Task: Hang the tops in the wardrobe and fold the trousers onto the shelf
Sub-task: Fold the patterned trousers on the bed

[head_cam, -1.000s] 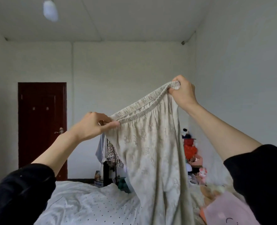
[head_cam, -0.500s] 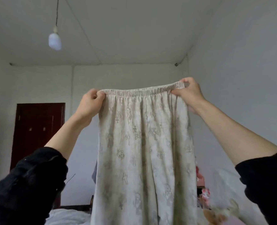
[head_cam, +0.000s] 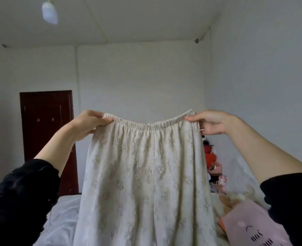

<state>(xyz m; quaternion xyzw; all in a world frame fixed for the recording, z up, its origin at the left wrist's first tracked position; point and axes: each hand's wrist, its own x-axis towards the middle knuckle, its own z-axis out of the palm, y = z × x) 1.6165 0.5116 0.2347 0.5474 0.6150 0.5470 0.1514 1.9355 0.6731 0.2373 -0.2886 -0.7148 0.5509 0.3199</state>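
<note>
Up in front of you, between both raised arms, hangs the pair of cream trousers with a faint woven figure pattern (head_cam: pixel 146 174), the soft cloth falling in loose vertical folds and covering the middle of the view down to its bottom edge. Its gathered elastic waistband (head_cam: pixel 149 124) is puckered into fine ridges and sags a little in the middle between your two grips.

Your left hand (head_cam: pixel 88 124) pinches the left end of the waistband, thumb on the near side and fingers curled behind the cloth. Your right hand (head_cam: pixel 211 122) pinches the right end, its fingertips narrowed onto the band's edge and the lower fingers curled just beside the cloth. Both forearms are bare, with black sleeves (head_cam: pixel 20 197) pushed up toward the elbows.

Below the trousers lies a white bed cover (head_cam: pixel 61 215), rumpled and matte. At the lower right sits a glossy pink plastic bag with dark lettering (head_cam: pixel 253 229). Behind the cloth's right edge stands a cluster of red and pink soft toys (head_cam: pixel 211 157), too blurred to tell apart. A dark red wooden door (head_cam: pixel 45 125) is set in the plain white wall on the left, and a pale bulb (head_cam: pixel 49 12) hangs from the ceiling.
</note>
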